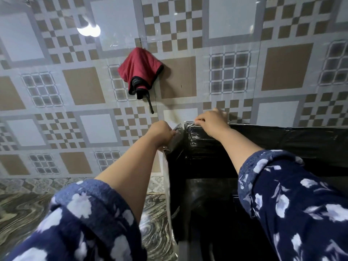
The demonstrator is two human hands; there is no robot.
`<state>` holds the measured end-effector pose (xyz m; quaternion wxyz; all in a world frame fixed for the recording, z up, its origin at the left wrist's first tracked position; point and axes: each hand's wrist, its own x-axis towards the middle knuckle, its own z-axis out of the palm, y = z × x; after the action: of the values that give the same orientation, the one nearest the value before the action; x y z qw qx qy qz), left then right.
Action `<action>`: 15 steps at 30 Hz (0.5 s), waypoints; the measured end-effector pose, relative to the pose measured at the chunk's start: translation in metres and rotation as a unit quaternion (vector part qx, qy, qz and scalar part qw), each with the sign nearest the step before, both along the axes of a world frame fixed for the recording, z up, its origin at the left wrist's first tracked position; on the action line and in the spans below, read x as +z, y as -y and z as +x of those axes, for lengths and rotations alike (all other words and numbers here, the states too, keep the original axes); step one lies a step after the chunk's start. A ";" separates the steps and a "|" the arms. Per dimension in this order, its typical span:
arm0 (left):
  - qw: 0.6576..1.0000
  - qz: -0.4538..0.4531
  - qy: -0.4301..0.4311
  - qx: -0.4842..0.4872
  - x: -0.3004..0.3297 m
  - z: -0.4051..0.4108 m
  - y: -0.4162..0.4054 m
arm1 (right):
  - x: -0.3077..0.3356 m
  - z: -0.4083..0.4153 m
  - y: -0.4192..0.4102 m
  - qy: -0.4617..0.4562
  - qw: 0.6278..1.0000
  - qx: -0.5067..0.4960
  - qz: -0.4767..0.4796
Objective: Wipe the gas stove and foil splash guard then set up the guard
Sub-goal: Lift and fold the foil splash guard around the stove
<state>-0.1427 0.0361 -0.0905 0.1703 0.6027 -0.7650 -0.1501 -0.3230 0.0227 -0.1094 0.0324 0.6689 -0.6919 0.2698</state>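
No writing to read anywhere here. The wall tiles (84, 85) carry only checks and squares, the red cloth (140, 69) hanging on them has no label showing, and the dark splash guard (203, 140) is bare of print.

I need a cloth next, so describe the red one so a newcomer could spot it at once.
Start at the patterned tile wall behind the black splash guard. Look up and left of the left hand, which grips the guard's edge. There the red cloth hangs bunched against the tiles, a black strap dangling below it; it is the only red item on the grey and brown wall.
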 end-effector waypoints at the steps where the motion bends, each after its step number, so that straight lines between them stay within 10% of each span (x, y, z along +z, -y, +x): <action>1: 1.000 0.020 -0.020 -0.001 -0.002 -0.003 0.000 | 0.000 -0.001 0.000 -0.017 1.000 -0.003 0.005; 11: 0.994 0.066 -0.082 -0.008 -0.009 -0.001 0.000 | -0.024 -0.006 0.004 0.065 0.993 0.001 -0.096; 15: 0.996 0.088 0.014 -0.010 -0.003 0.012 -0.004 | -0.028 -0.001 -0.002 0.055 0.993 -0.002 -0.107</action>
<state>-0.1304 0.0402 -0.0935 0.1040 0.6096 -0.7573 -0.2101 -0.3240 0.0249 -0.1371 0.0662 0.6440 -0.6614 0.3787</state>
